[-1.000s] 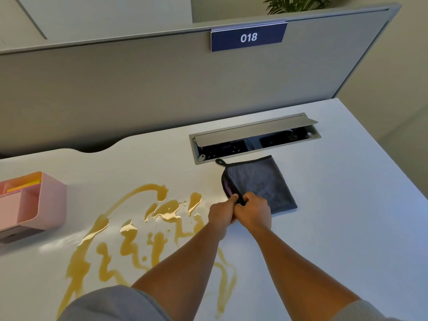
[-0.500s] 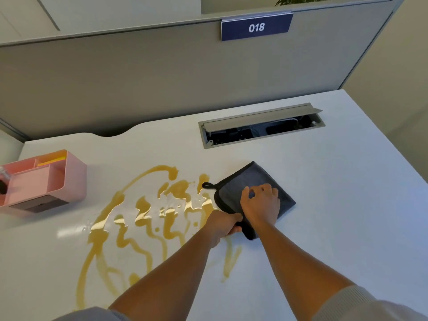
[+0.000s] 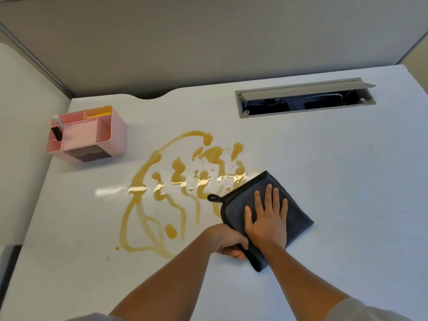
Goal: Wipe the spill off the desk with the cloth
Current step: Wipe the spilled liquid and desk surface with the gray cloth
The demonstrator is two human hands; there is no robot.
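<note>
Pressing our right hand flat, fingers straight, on the cloth, we pinch its near edge with our left hand. Lying on the desk, the cloth touches the spill's right edge. A pink organizer sits well left.

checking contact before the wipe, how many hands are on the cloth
2. The right hand presses flat on top of the cloth; the left hand grips its near left edge.
</note>
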